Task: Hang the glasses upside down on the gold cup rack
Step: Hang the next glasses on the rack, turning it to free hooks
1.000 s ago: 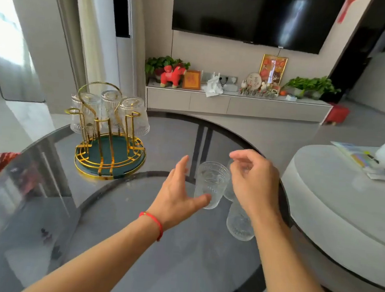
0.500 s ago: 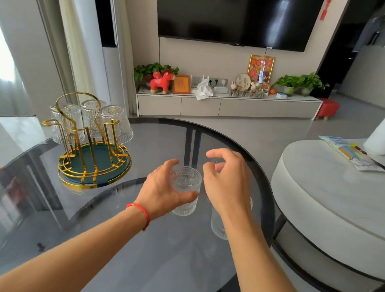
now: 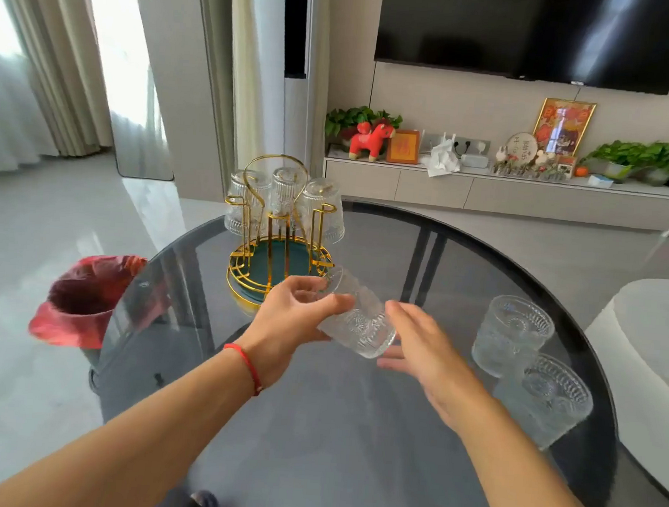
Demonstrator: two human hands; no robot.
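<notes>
At table centre, a clear glass [image 3: 357, 322] lies tilted on its side in the air, mouth toward 11 o'clock, gripped by the left hand [image 3: 293, 324], thumb over its side. The right hand [image 3: 423, 350] is spread flat at its 3 o'clock, palm just beside the base. At 11 o'clock stands the gold rack [image 3: 275, 244], three glasses [image 3: 322, 210] hanging inverted. At 3 o'clock two upright glasses [image 3: 512, 335] wait on the glass table [image 3: 349, 446]. A red bin [image 3: 83, 299] sits at 9 o'clock.
</notes>
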